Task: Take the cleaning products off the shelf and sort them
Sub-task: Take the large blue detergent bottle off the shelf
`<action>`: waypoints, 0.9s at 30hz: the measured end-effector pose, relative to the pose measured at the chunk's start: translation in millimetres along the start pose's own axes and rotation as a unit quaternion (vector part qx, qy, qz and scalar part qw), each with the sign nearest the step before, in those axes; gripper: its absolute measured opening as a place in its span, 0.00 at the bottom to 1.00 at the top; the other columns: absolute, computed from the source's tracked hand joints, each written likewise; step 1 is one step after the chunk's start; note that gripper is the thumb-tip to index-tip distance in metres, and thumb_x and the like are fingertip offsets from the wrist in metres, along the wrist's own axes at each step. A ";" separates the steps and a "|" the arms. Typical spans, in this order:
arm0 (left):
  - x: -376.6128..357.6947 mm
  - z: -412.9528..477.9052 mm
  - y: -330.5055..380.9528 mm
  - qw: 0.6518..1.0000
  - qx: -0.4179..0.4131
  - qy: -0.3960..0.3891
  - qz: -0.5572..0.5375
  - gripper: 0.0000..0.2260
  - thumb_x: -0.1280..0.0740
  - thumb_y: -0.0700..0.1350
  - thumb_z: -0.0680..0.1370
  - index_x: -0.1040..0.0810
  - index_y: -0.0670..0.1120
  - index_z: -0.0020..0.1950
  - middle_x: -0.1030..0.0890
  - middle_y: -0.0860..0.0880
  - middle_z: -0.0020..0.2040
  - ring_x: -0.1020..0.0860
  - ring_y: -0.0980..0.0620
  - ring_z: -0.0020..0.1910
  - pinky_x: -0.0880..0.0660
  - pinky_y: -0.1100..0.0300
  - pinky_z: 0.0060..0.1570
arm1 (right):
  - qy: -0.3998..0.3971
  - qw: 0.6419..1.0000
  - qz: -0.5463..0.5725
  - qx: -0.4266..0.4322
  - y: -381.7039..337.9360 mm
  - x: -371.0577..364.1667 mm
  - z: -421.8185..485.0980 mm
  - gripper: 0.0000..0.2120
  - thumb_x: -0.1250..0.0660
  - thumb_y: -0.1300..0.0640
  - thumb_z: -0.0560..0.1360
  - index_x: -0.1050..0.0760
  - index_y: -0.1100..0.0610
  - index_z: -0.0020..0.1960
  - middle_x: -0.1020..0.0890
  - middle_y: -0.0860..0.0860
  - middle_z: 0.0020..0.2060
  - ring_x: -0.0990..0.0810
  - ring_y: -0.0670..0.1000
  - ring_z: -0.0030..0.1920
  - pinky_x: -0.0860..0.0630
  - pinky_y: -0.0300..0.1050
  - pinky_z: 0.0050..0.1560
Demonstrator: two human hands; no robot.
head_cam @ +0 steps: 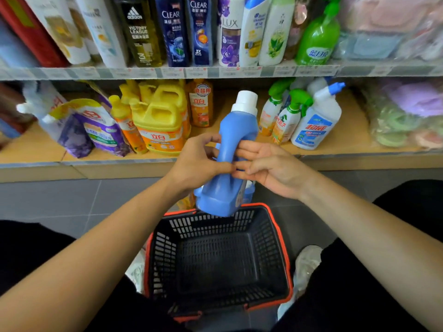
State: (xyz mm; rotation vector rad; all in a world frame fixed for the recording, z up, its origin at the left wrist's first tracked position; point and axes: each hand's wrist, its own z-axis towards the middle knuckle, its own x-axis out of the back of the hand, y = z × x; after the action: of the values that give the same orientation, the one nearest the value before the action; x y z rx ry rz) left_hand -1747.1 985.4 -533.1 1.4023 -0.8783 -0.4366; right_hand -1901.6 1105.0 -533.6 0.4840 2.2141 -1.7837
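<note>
Blue plastic filled the middle of the head view. The bottle [236, 144] was off the shelf [359, 161] and in the air near me, above the far rim of the basket [280, 238], which stood on the floor between my feet. The bottle leaned a little, with its cap [245, 100] up and far and its base down and near. My left hand [199, 161] gripped its narrow waist, fingers curled round it from the left. My right hand [266, 166] lay spread, palm up, its fingers touching the right side of the waist and pinching nothing.

By my reckoning the job was barely begun. One bottle was in hand, and the basket showed only its black mesh floor. Far from me the shelf held yellow jugs [158, 121] left of centre, pouches [96, 125] further left and green-topped sprays [287, 116] on the right, all yet to be taken down and sorted. Scraps of yellow and blue peeped out behind the bottle's base, too hidden to name.

The bottle was smooth and evenly blue, pinched in at the waist and broad at the base. Its white cap looked screwed on. An edge of label showed low on its right side, turned away from me, so I could not read it. I saw no dents or drips.
</note>
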 end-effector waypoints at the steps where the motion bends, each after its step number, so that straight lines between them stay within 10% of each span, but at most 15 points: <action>1: 1.6 -1.7 -2.2 1.000 0.012 -0.003 -0.020 0.25 0.20 0.32 0.66 0.22 0.41 0.60 0.15 0.36 0.47 0.17 0.48 0.42 0.18 0.51 0.45 | -0.006 1.000 -0.006 -0.007 1.3 -1.1 1.0 0.33 0.46 0.79 0.73 0.35 0.62 0.76 0.24 0.57 0.70 0.22 0.58 0.67 0.21 0.47 0.61; 7: 2.3 -10.6 -3.8 0.993 0.052 0.003 -0.103 0.15 0.32 0.23 0.70 0.19 0.40 0.49 0.16 0.41 0.44 0.18 0.46 0.45 0.20 0.54 0.54 | 0.041 0.993 -0.109 -0.034 4.4 5.4 5.2 0.24 0.41 0.76 0.77 0.25 0.58 0.67 0.16 0.53 0.60 0.15 0.58 0.55 0.17 0.45 0.49; 11: 11.6 -11.8 -1.2 0.994 0.050 0.008 -0.100 0.11 0.29 0.27 0.70 0.17 0.36 0.51 0.17 0.42 0.40 0.20 0.49 0.40 0.22 0.60 0.45 | 0.227 0.944 -0.235 0.052 15.7 20.8 4.5 0.11 0.30 0.67 0.75 0.18 0.55 0.53 0.13 0.56 0.47 0.13 0.54 0.43 0.19 0.45 0.42; 14: 24.8 -11.5 -1.1 0.993 0.027 0.012 -0.114 0.07 0.28 0.34 0.75 0.17 0.38 0.53 0.17 0.46 0.36 0.21 0.52 0.35 0.22 0.63 0.41 | 0.294 0.874 -0.367 0.119 41.3 18.4 6.1 0.22 0.26 0.63 0.74 0.24 0.53 0.65 0.18 0.50 0.59 0.18 0.49 0.54 0.19 0.47 0.53; 21: 34.9 -12.9 3.4 0.975 -0.017 0.057 -0.215 0.05 0.31 0.41 0.75 0.22 0.40 0.48 0.19 0.49 0.35 0.24 0.54 0.30 0.26 0.63 0.35 | 0.185 0.889 -0.382 0.174 84.3 -19.2 20.9 0.45 0.31 0.56 0.79 0.61 0.52 0.82 0.59 0.48 0.81 0.59 0.44 0.81 0.52 0.42 0.79; 27: 38.1 -13.3 9.4 0.964 -0.053 0.048 -0.255 0.03 0.33 0.40 0.75 0.24 0.41 0.47 0.21 0.47 0.36 0.28 0.51 0.30 0.29 0.60 0.35 | 0.198 0.923 -0.274 0.184 93.9 -27.5 17.1 0.44 0.31 0.58 0.79 0.59 0.49 0.82 0.53 0.43 0.82 0.51 0.47 0.81 0.40 0.62 0.77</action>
State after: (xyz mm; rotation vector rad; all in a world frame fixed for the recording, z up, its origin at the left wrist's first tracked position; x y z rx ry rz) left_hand -1715.4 967.8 -512.9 1.5313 -0.3989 -0.7848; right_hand -1838.1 1103.8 -609.9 0.3345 2.4512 -2.6267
